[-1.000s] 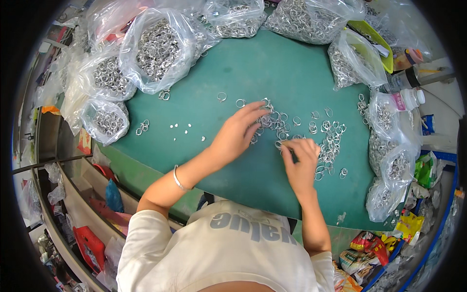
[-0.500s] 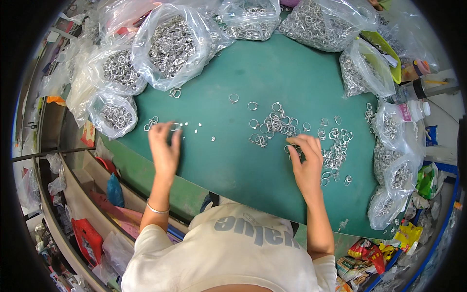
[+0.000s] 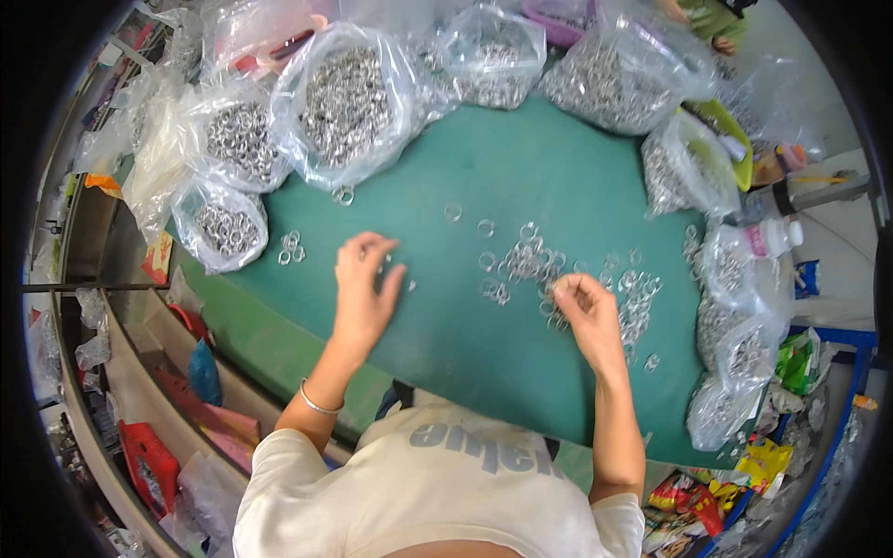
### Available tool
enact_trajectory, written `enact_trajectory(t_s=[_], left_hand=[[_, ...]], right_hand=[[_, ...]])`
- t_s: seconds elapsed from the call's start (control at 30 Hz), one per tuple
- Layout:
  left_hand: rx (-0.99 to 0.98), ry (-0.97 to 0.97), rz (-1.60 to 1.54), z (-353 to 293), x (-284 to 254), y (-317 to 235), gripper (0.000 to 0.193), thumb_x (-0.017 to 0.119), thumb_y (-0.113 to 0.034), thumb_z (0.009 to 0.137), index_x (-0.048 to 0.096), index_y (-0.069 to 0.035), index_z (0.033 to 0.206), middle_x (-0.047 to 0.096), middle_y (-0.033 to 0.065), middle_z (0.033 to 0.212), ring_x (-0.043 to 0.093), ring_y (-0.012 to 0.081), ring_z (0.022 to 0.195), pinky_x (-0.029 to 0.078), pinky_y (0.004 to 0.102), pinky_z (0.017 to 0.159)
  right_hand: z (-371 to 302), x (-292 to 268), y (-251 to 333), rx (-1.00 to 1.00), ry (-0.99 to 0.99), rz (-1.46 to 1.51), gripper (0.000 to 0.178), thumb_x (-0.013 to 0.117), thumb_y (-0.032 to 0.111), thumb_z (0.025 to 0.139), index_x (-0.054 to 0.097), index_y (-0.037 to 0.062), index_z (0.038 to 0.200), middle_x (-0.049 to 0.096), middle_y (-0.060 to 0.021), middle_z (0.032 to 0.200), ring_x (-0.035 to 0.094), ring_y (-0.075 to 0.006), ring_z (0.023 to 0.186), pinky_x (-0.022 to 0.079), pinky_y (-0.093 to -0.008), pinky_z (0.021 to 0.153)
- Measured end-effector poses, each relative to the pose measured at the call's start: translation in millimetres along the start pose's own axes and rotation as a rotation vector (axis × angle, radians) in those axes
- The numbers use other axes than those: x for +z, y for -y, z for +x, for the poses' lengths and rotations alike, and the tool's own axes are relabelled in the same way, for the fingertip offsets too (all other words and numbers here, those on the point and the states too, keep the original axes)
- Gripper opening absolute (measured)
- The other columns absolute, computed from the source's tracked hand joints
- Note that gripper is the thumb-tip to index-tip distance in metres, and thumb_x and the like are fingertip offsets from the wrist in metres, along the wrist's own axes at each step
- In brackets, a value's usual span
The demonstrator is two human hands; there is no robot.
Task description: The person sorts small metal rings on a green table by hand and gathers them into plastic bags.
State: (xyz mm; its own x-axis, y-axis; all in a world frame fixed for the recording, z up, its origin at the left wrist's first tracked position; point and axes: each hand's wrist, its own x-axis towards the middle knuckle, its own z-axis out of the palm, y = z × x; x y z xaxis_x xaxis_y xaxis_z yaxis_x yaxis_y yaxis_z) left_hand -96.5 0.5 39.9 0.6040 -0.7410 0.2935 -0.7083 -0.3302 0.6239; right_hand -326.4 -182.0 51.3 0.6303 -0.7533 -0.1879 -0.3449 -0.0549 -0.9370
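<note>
My left hand hovers over the left-middle of the green table, thumb and fingers apart, beside a few tiny pale pieces. A small dark spot shows between its fingers, too blurred to name. Left of it lies a little group of silver rings. At the lower right edge of a loose pile of silver rings, my right hand is closed in a pinch; what sits between its fingertips is too small to make out. Another spread of rings lies just right of that hand.
Clear plastic bags full of rings line the table's far side, with more bags down the right edge. A green tray and a white bottle stand there too. A drawer-like wooden compartment is at lower left. Another person's hand shows far right.
My left hand has moved right, from near the small ring group to over the pale pieces. My right hand's fingers have drawn together into a pinch beside the pile. The view has shifted slightly.
</note>
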Motion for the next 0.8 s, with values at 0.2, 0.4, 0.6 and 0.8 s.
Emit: enact_trajectory(t_s=[0.2, 0.4, 0.6, 0.8], left_hand=[[0.123, 0.157, -0.077, 25.7, 26.0, -24.3, 0.04, 0.069, -0.006, 0.077, 0.055, -0.003, 0.114, 0.046, 0.0167, 0.124, 0.045, 0.0347, 0.114, 0.038, 0.0421, 0.092], [0.146, 0.242, -0.08, 45.9, 40.2, -34.4, 0.041, 0.069, -0.007, 0.077, 0.055, -0.002, 0.115, 0.045, 0.0179, 0.125, 0.044, 0.0362, 0.114, 0.038, 0.0432, 0.091], [0.131, 0.306, -0.048, 46.4, 46.6, -29.3, 0.047, 0.07, -0.01, 0.077, 0.052, -0.001, 0.12, 0.041, 0.0213, 0.131, 0.039, 0.0389, 0.123, 0.034, 0.0474, 0.099], [0.124, 0.456, -0.028, 52.1, 56.1, -27.0, 0.063, 0.071, -0.016, 0.079, 0.04, 0.001, 0.131, 0.027, 0.0268, 0.141, 0.027, 0.0456, 0.131, 0.026, 0.0529, 0.108]], right_hand=[[79.0, -62.9, 72.1, -0.15, 0.056, -0.024, 0.006, 0.061, 0.007, 0.086, 0.063, 0.0015, 0.085, 0.055, 0.0017, 0.069, 0.048, -0.0041, 0.064, 0.041, -0.0213, 0.057], [279.1, -160.1, 176.9, -0.761, -0.756, -0.262, 0.02, 0.062, 0.017, 0.087, 0.063, -0.0031, 0.088, 0.059, 0.0, 0.072, 0.05, -0.0054, 0.064, 0.041, -0.0221, 0.059], [380.1, -201.9, 204.2, -0.543, -0.657, -0.939, 0.023, 0.056, 0.026, 0.087, 0.068, 0.0066, 0.093, 0.067, -0.0178, 0.093, 0.063, -0.0344, 0.096, 0.048, -0.0439, 0.08], [301.2, -198.3, 162.4, -0.842, -0.671, -0.705, 0.016, 0.06, 0.012, 0.086, 0.067, 0.003, 0.097, 0.068, -0.0122, 0.093, 0.064, -0.022, 0.084, 0.047, -0.029, 0.075]])
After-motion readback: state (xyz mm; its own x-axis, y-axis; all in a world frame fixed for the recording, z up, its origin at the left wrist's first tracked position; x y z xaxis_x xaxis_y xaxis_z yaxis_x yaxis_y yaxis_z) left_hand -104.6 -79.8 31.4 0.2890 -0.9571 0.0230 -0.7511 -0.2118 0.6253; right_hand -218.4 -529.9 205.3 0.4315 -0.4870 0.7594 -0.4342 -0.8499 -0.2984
